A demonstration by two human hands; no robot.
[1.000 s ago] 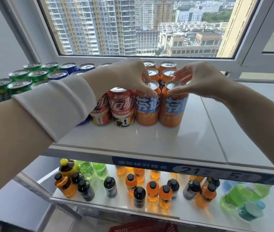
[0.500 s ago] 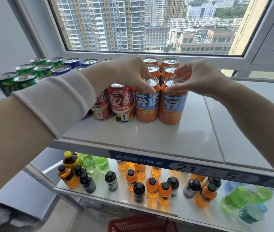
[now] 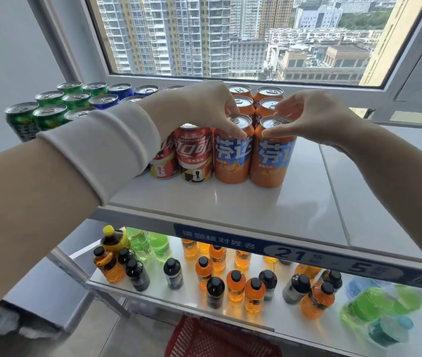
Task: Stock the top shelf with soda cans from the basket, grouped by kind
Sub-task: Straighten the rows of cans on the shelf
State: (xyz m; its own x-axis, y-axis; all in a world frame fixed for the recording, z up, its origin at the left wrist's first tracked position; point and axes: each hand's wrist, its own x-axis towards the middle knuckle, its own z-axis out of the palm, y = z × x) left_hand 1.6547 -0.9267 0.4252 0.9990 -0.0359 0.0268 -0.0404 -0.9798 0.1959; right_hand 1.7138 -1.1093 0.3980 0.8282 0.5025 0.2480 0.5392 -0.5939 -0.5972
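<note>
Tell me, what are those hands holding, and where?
Left hand pinches the left orange can by its top rim; right hand, the right orange can likewise.

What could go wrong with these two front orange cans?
The left hand and right hand grip the left orange can and right orange can by their rims; a slip might tip one against the red can. The white sleeve crosses by the green cans and might catch them.

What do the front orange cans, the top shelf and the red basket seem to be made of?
Orange cans: metal, likely aluminium; bare silvery lids with pull tabs, glossy printed sides. Top shelf: smooth white panels faintly reflecting the cans; coated metal or laminate, unclear. Red basket: probably moulded plastic, open lattice.
</note>
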